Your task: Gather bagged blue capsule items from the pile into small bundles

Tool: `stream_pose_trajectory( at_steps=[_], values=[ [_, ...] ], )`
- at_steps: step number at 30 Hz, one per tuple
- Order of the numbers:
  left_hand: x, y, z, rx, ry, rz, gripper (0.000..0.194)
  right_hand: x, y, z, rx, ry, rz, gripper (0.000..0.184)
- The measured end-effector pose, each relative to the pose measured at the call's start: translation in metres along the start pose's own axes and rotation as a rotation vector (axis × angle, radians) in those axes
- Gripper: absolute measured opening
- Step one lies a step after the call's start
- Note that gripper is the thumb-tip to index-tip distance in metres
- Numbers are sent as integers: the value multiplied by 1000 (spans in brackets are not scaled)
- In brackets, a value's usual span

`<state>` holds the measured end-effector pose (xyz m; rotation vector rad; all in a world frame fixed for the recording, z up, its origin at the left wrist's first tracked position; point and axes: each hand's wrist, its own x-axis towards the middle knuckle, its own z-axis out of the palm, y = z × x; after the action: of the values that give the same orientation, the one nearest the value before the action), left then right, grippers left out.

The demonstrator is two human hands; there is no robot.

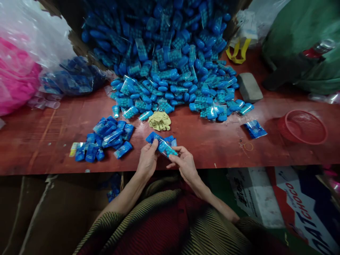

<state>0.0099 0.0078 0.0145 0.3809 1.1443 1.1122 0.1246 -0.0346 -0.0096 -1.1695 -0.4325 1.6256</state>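
Observation:
Near the front edge of the table, both hands grip one small clear container of blue balls (168, 151), partly covered by a blue printed wrapper (152, 137). My left hand (147, 159) pinches the wrapped end, thumb on top. My right hand (184, 162) has its fingers closed on the lower right end, where the balls show through. Another blue wrapper piece (171, 141) sticks out just behind. Beyond the hands lies a crumpled yellow-green cloth or glove (159, 121). To the left is a pile of blue wrapped packets (108, 134).
A large heap of blue-capped clear containers (162, 85) spills from a carton at the back. On the right are a grey block (249, 87), a single blue packet (255, 129) and a red plastic basket (287, 132). Plastic bags (18, 74) stand at the left.

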Motion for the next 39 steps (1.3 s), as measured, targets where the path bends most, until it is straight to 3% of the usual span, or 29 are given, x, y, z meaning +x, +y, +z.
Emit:
stream_pose_trajectory(
  at_steps=[3, 10, 13, 19, 26, 33, 39],
  values=[
    [0, -2, 1, -21, 37, -16, 34, -1, 3, 0, -21, -3, -12, 31],
    [-7, -8, 4, -47, -43, -37, 36, -2, 4, 1, -13, 9, -44, 31],
    [-12, -8, 7, -34, -24, -35, 35, -4, 5, 2, -26, 24, -63, 29],
    [-19, -13, 16, -41, 6, -47, 35, -9, 6, 8, -147, 98, -203, 26],
    [-18, -13, 14, -32, -28, -99, 41, -3, 8, 8, -115, 60, -131, 28],
    [-17, -13, 13, -72, 3, -120, 27, -3, 18, 4, -327, 78, -287, 25],
    [-22, -19, 18, -139, -37, -181, 24, -6, 15, 8, -199, 118, -245, 25]
  ],
)
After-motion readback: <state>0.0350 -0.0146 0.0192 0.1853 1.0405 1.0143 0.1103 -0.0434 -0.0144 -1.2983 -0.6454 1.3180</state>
